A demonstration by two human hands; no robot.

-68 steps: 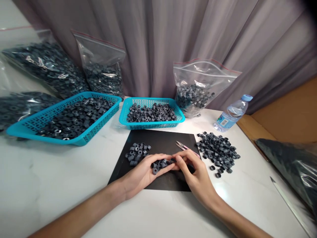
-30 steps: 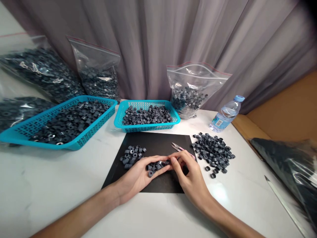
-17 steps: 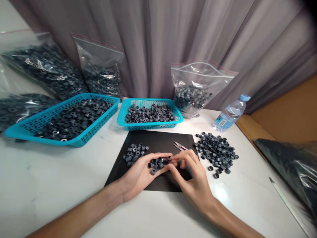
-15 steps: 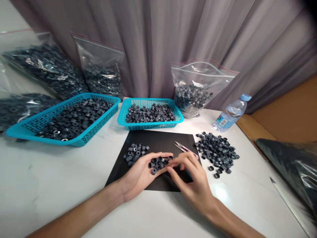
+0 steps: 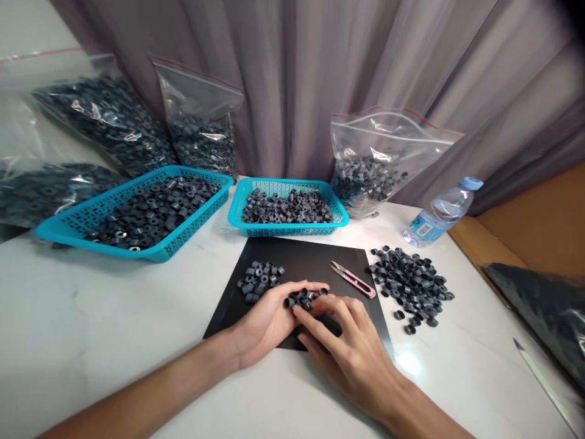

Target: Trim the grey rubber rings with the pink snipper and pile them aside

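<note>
In my cupped left hand lies a small heap of dark grey plastic rings, some with open mouths like little caps. My right hand reaches over that palm from the right, its forefinger touching the pieces and its thumb apart below. Whether a ring sits between its other fingers is hidden. Under both hands is a black mat. A loose pile of thicker grey rings rests on the mat left of my hands. Pink-handled thread snips lie on its right side.
Two blue baskets of grey rings stand behind the mat, the smaller basket in the middle. Clear zip bags of rings lean at the back. A ring pile, a water bottle and a cardboard box are at right.
My right hand has lowered and turned flatter, with its thumb now away from the pieces in my left palm. The snips show more fully. The whole view has shifted slightly.
</note>
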